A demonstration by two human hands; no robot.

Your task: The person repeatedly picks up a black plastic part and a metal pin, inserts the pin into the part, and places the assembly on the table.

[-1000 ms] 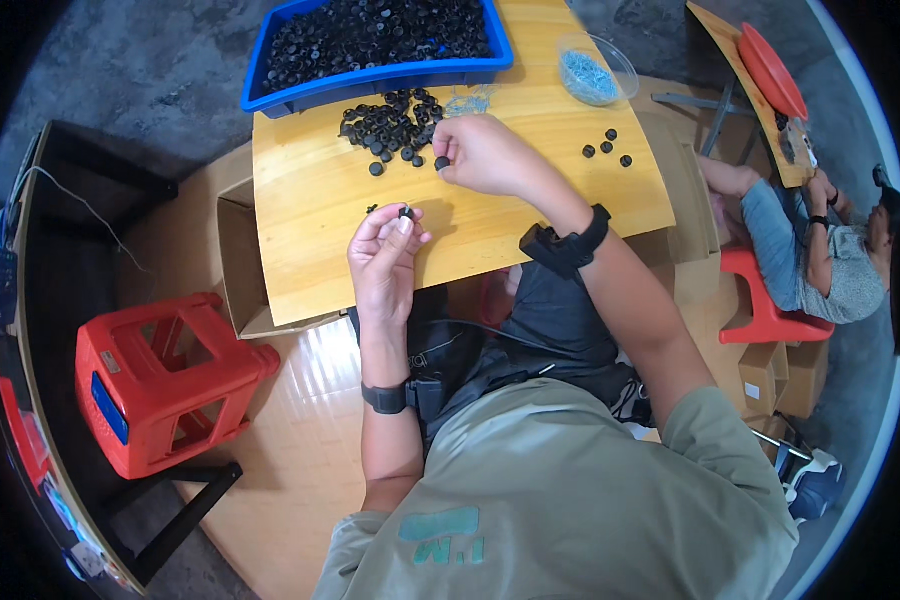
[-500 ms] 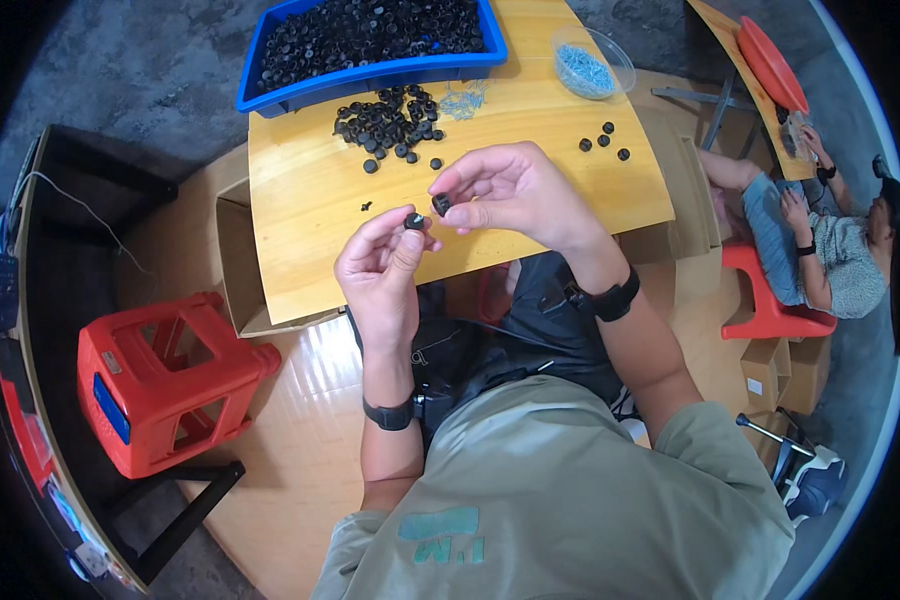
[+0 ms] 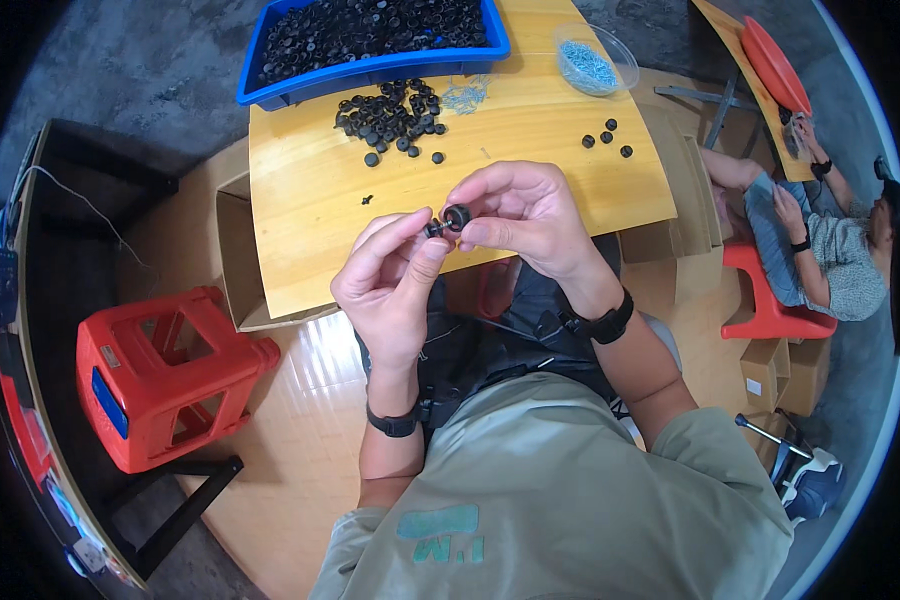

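Note:
Over the table's front edge, my left hand [image 3: 382, 290] pinches a small round black plastic part [image 3: 433, 229] between thumb and fingers. A thin metal screw or pin [image 3: 448, 224] bridges the short gap from it to a second part. That second part, a black round cap [image 3: 457, 217] with its hollow face turned left, is held between the thumb and fingertips of my right hand [image 3: 528, 222]. Beyond my hands lies a heap of black caps [image 3: 390, 118], with loose silvery screws [image 3: 464, 95] beside it. A tiny black piece [image 3: 367, 199] rests alone on the wood.
A blue tray [image 3: 370, 72] full of black parts spans the table's [image 3: 305, 215] far side. At the far right stand a clear bowl [image 3: 625, 72] of screws and several black pieces [image 3: 606, 137]. A red stool [image 3: 120, 400] is at left; a seated person [image 3: 840, 250] works at right.
My hands have come closer together, bringing the two black parts almost into contact. The right hand's cap has turned so its hollow face shows, and the metal pin now spans between them.

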